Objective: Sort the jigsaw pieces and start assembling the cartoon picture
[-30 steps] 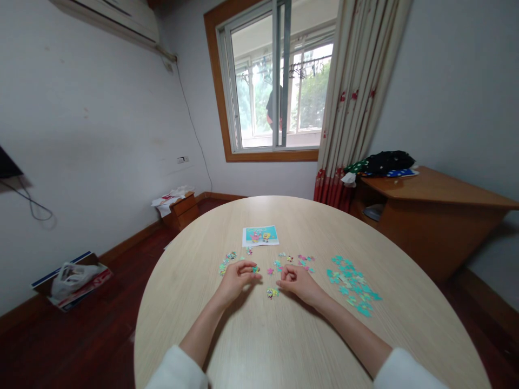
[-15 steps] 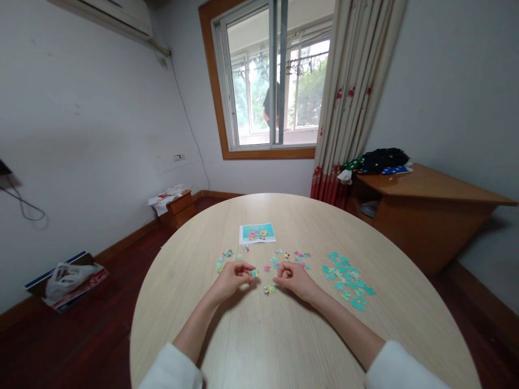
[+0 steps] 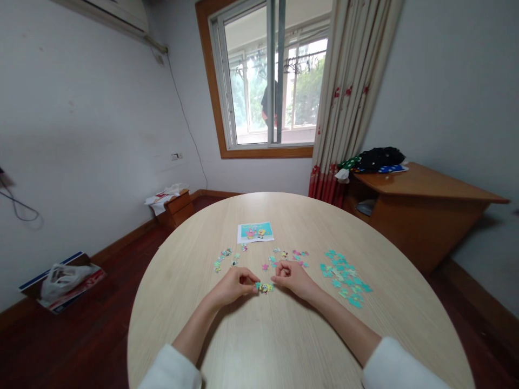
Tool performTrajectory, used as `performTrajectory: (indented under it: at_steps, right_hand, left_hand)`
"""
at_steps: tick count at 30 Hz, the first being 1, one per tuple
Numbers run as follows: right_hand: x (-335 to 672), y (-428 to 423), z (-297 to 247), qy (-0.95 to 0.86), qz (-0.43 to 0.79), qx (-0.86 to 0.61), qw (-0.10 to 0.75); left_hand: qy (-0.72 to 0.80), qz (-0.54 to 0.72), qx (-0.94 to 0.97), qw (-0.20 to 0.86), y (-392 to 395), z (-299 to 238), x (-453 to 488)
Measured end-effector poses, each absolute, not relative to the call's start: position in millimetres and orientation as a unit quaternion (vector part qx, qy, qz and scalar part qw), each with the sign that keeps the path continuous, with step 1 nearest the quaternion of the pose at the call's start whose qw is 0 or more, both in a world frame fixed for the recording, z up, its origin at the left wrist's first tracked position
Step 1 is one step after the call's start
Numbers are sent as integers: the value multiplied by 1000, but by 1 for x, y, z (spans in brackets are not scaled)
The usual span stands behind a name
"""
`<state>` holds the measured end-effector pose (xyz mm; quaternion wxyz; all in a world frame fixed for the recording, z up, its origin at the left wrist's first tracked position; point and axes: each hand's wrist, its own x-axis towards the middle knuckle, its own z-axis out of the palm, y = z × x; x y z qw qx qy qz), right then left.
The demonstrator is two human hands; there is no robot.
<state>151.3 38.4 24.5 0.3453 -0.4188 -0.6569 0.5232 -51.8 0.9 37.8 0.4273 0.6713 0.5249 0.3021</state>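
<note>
My left hand point(image 3: 235, 285) pinches a small teal-green puzzle piece point(image 3: 258, 286) between thumb and fingertips. The piece meets the left side of a few yellow puzzle pieces point(image 3: 266, 288) with a cartoon face, lying in front of me; whether it is locked in, I cannot tell. Just right of them, my right hand point(image 3: 292, 277) is closed with fingers curled and thumb against them, and no piece shows in it. Beyond the hands lie a pink puzzle piece point(image 3: 265, 267) and a printed reference picture point(image 3: 255, 232) of a pink and a yellow cartoon figure.
Loose teal pieces point(image 3: 344, 278) spread across the right of the round table point(image 3: 259, 346). Smaller groups of mixed pieces point(image 3: 222, 258) and pink pieces point(image 3: 300, 254) lie past my hands. A wooden desk point(image 3: 430, 189) with clothes stands at the right, beside a curtain point(image 3: 348, 97).
My left hand has moved right and slightly toward me, bringing its teal-green piece against the yellow pieces. My right hand stays nearly in place. The view has shifted slightly.
</note>
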Motion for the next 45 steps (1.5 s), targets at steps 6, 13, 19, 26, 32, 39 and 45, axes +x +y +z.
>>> performTrajectory:
  at_steps: [6,13,19,26,32,39,45]
  right_hand:
    - [151,38,26,-658,523,-417,346]
    - [151,38,26,-658,522,-414,349]
    - [151,38,23,-664,522,-410,343]
    - [151,39,21,-675,511,-409,342]
    - [151,40,17,-676,511,-405,343]
    - [151,36,20,-710,484,-398,321]
    - [151,28,29,-757,427,-412,276]
  left_hand:
    - [528,288,697,391,-4,42,-47]
    - [533,285,699,383,-4,43,-45]
    - [536,277,705,373,-3,39,-45]
    - [542,275,707,362,-3,39,-45]
    - [543,275,713,348,-2,35,-45]
    - [545,266,723,331,-1,32,-45]
    - [542,255,736,317,-1,32,-46]
